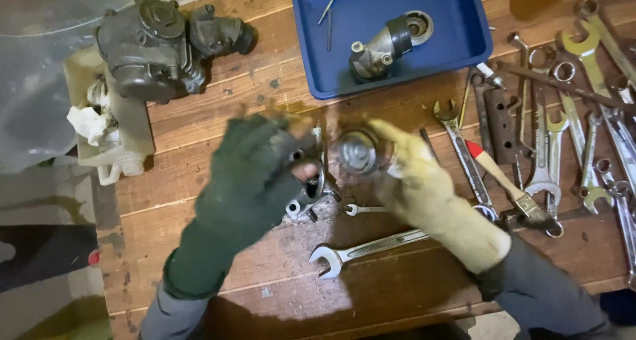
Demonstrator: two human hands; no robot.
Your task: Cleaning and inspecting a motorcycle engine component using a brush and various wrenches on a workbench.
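Observation:
My left hand (248, 181), in a dark green glove, grips a small grey metal body (308, 188) with round openings just above the wooden bench (199, 174). My right hand (414, 181), in a yellow-tan glove, holds a round metal part (358, 151) with a shiny face, close beside the left hand's piece. Both hands are blurred by motion. A small spanner (363, 209) and a large open-ended spanner (368, 248) lie on the bench below the hands.
A blue tray (457, 45) at the back holds a grey elbow-shaped part (387, 45) and thin pins. A dirty metal assembly (162, 42) sits at the back left by crumpled rags. Several spanners, a red-handled brush (503, 184) and a perforated bar lie at right.

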